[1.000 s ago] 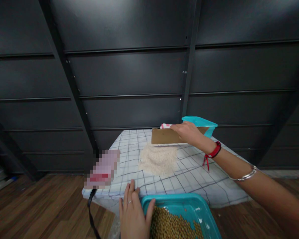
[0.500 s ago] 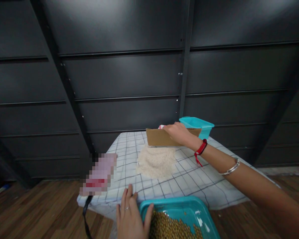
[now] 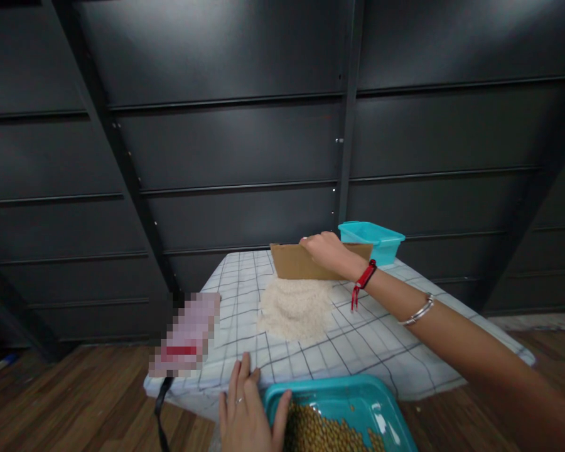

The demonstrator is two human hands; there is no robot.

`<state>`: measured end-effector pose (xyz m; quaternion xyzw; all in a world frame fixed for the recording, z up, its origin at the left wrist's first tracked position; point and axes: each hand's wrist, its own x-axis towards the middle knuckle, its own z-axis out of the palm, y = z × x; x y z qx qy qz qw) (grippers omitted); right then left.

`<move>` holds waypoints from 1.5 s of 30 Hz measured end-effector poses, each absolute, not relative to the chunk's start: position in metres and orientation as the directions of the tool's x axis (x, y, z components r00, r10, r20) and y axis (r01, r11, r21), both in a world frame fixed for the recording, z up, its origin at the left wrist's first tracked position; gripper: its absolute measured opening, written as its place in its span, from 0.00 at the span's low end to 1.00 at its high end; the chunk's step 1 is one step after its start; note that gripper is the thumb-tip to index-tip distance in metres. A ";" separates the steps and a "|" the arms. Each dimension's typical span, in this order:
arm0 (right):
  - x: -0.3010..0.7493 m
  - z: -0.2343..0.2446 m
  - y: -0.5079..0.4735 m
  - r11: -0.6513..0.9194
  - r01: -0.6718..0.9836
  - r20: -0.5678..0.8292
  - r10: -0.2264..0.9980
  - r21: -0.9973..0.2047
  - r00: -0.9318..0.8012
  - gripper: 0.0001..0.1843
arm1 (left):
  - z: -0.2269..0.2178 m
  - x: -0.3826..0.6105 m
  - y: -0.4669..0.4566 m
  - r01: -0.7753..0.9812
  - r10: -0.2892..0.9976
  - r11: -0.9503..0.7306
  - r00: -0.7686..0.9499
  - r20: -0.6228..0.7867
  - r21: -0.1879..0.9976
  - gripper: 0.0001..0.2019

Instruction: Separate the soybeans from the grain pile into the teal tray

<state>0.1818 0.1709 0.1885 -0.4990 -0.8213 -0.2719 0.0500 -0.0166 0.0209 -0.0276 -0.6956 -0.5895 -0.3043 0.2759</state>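
Note:
A piece of brown cardboard (image 3: 289,262) stands on its long edge behind a spread pile of white grain (image 3: 296,311) that looks like rice. My right hand (image 3: 327,251) is closed over its top edge; the fingertips behind it are hidden. At the front edge of the table is a teal tray (image 3: 327,384) with yellow-brown beans (image 3: 327,430) in it. Its left rim passes between the thumb and fingers of my left hand (image 3: 248,411). The thumb lies inside the tray, and the fingers point forward along the table's front edge.
The table wears a white checked cloth (image 3: 358,342). At its back right stands a turquoise basin (image 3: 386,251). A pixelated pinkish flat item (image 3: 188,333) with a black strap (image 3: 159,411) lies at the left. A dark panelled wall (image 3: 245,144) rises behind.
My right hand and the cardboard have shifted slightly left and a little nearer, up to the grain pile's far edge. My left hand holds its place at the tray.

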 end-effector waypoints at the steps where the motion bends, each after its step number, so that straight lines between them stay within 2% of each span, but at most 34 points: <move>1: 0.183 0.192 0.170 0.355 0.847 0.367 0.785 0.396 -0.500 0.12 | -0.029 -0.017 0.021 0.988 0.644 -0.152 0.124 0.755 -0.032 0.19; 12: 0.186 0.191 0.165 0.437 0.801 0.367 0.726 0.409 -0.582 0.14 | -0.026 -0.016 0.022 0.985 0.603 -0.153 0.153 0.783 -0.074 0.19; 19: 0.196 0.193 0.121 0.528 0.718 0.335 0.646 0.454 -0.686 0.13 | -0.025 -0.014 0.021 0.989 0.627 -0.146 0.118 0.770 -0.033 0.19; 20: 0.200 0.187 0.114 0.554 0.689 0.318 0.622 0.467 -0.715 0.13 | -0.025 -0.014 0.020 0.989 0.634 -0.144 0.112 0.766 -0.026 0.19; 22: 0.210 0.174 0.103 0.603 0.594 0.341 0.490 0.532 -0.803 0.12 | -0.024 -0.014 0.019 0.990 0.642 -0.143 0.104 0.760 -0.014 0.19; 25: 0.222 0.152 0.098 0.581 0.552 0.406 0.375 0.598 -0.833 0.12 | -0.023 -0.014 0.018 0.991 0.658 -0.133 0.087 0.748 0.002 0.18; 29: 0.220 0.131 0.109 0.564 0.523 0.443 0.286 0.639 -0.850 0.13 | -0.022 -0.013 0.018 0.990 0.653 -0.140 0.089 0.752 0.004 0.19; 33: 0.211 0.126 0.128 0.542 0.567 0.472 0.321 0.619 -0.821 0.14 | -0.022 -0.013 0.018 0.991 0.680 -0.129 0.070 0.730 0.024 0.19; 40: 0.209 0.150 0.153 0.477 0.672 0.511 0.436 0.566 -0.740 0.12 | -0.020 -0.012 0.017 0.988 0.694 -0.137 0.048 0.718 0.067 0.19; 45: 0.196 0.147 0.167 0.494 0.670 0.458 0.491 0.554 -0.741 0.10 | -0.020 -0.012 0.016 0.988 0.694 -0.134 0.038 0.719 0.077 0.19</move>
